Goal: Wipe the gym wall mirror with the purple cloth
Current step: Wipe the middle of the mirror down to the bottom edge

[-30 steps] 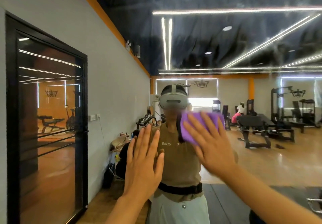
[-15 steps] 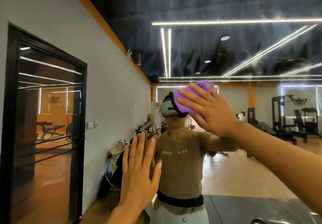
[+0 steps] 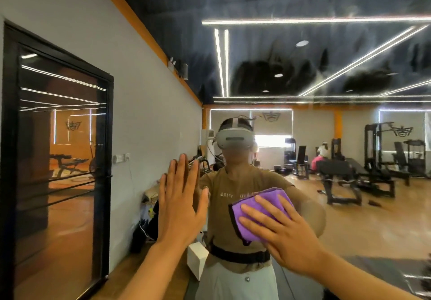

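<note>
Right hand [image 3: 289, 234] presses purple cloth [image 3: 258, 208] seemingly flat on mirror [image 3: 326, 66]

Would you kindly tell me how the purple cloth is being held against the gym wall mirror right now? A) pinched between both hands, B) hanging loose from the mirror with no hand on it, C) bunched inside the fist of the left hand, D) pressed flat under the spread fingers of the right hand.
D: the right hand lies with spread fingers over the purple cloth, pressing it to the mirror; the left hand is bare.
</note>
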